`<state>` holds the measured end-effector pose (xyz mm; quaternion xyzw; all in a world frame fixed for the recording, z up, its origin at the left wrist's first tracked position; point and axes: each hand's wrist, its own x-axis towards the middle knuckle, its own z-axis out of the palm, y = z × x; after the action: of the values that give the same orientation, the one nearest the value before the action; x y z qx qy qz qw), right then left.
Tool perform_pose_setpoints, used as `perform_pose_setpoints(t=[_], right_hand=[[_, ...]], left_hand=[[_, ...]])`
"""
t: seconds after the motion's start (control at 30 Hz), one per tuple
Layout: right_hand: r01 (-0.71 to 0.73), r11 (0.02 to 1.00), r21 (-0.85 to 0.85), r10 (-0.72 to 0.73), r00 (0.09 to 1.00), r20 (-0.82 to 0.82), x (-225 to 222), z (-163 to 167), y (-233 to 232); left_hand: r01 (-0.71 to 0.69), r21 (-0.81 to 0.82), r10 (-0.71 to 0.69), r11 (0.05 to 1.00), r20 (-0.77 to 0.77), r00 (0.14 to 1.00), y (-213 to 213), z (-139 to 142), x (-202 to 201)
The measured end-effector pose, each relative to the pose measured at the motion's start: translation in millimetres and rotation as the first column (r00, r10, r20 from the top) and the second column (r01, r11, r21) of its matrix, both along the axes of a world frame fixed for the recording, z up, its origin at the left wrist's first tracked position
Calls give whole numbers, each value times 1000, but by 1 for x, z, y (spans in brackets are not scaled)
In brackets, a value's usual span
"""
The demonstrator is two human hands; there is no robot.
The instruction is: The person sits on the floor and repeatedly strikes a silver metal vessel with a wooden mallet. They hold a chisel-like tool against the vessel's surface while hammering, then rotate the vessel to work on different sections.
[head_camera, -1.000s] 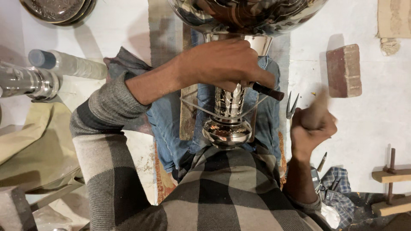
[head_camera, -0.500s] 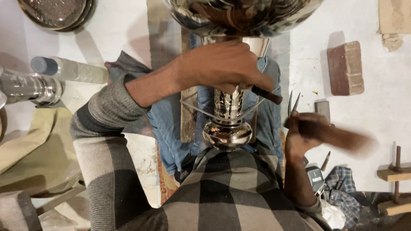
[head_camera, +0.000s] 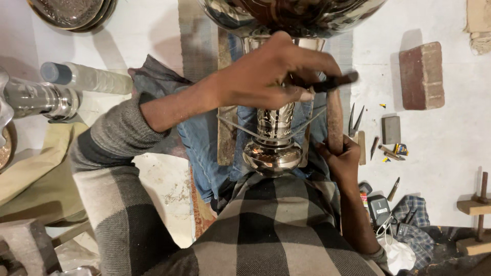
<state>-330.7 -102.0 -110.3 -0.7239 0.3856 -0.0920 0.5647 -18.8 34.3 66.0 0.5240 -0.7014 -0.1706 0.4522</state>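
A shiny silver metal vessel lies across my lap, with an engraved stem (head_camera: 274,122), a round foot (head_camera: 271,156) and a wide bowl (head_camera: 291,15) at the top edge. My left hand (head_camera: 273,76) reaches over the stem and grips a dark slim punch (head_camera: 335,82), its tip against the metal. My right hand (head_camera: 341,159) sits just right of the foot, closed on a wooden hammer handle (head_camera: 334,118) that stands along the vessel's right side. The hammer's head is hidden behind my left fingers.
A brick (head_camera: 422,75) lies at the right, with pincers (head_camera: 354,120), a small grey block (head_camera: 392,129) and loose small tools below it. A plastic bottle (head_camera: 87,77), stacked metal plates (head_camera: 71,10) and another silver piece (head_camera: 36,99) lie at the left. Wooden blocks (head_camera: 475,207) lie at the far right.
My right hand swung the hammer in from out at the right to right beside the vessel. My left hand kept the punch on the stem.
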Motion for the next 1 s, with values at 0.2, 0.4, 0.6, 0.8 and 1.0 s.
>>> perform_pose_setpoints(t=[0.2, 0.4, 0.6, 0.8, 1.0], right_hand=[[19, 995, -96, -13, 998, 57, 6, 9, 2], [0, 975, -222, 16, 997, 71, 19, 19, -3], [77, 983, -166, 0, 908, 420, 25, 36, -4], [210, 951, -227, -90, 890, 447, 37, 61, -4], [230, 902, -364, -44, 890, 454, 41, 55, -8]], left_hand=[[9, 207, -71, 978, 297, 952, -11, 19, 2], [84, 254, -184, 963, 399, 898, -19, 22, 8], [129, 234, -220, 964, 419, 881, -20, 21, 16], [130, 231, -218, 964, 407, 887, -23, 21, 15], [144, 193, -216, 970, 430, 877, -23, 20, 17]])
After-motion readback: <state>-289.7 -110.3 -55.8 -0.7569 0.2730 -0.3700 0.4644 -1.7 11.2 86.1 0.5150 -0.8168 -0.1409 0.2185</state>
